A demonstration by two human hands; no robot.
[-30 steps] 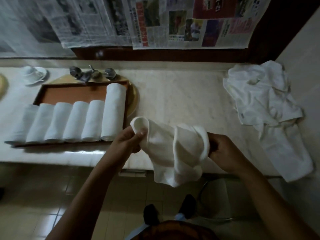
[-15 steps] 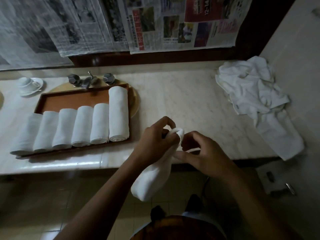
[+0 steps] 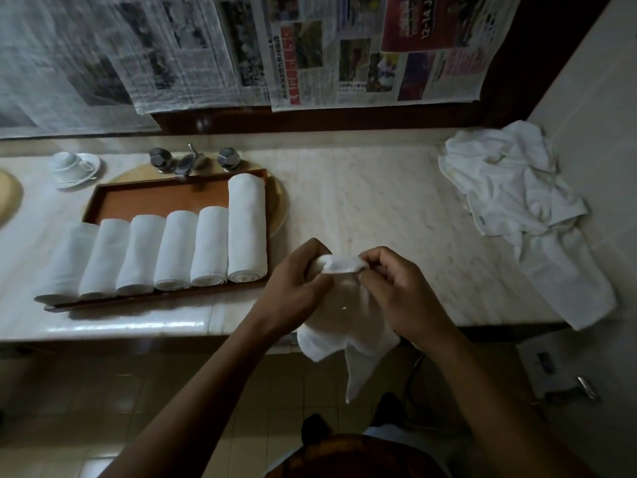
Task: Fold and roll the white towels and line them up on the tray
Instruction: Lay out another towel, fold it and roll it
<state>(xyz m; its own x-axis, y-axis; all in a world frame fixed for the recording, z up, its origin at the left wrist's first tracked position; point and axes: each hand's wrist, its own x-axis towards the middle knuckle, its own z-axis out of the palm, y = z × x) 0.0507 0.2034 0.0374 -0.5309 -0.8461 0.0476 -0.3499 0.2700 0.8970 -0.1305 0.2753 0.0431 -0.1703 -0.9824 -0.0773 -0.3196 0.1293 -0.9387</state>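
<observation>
Both my hands hold one white towel [image 3: 344, 326] over the counter's front edge. My left hand [image 3: 296, 284] grips its top edge from the left, and my right hand [image 3: 396, 291] pinches the same edge from the right. The rest of the towel hangs down below the counter edge. To the left, an orange-brown tray [image 3: 165, 198] holds several rolled white towels [image 3: 175, 250] side by side; the rightmost roll [image 3: 247, 225] is longer than the others.
A heap of loose white towels [image 3: 524, 205] lies at the counter's right end against the wall. Behind the tray are a metal tap with two knobs [image 3: 193, 160] and a white cup on a saucer [image 3: 74, 165]. Newspapers cover the wall.
My hands came together from spread apart, gathering the towel's top edge. The towel, bunched between them a second ago, now hangs down from both hands.
</observation>
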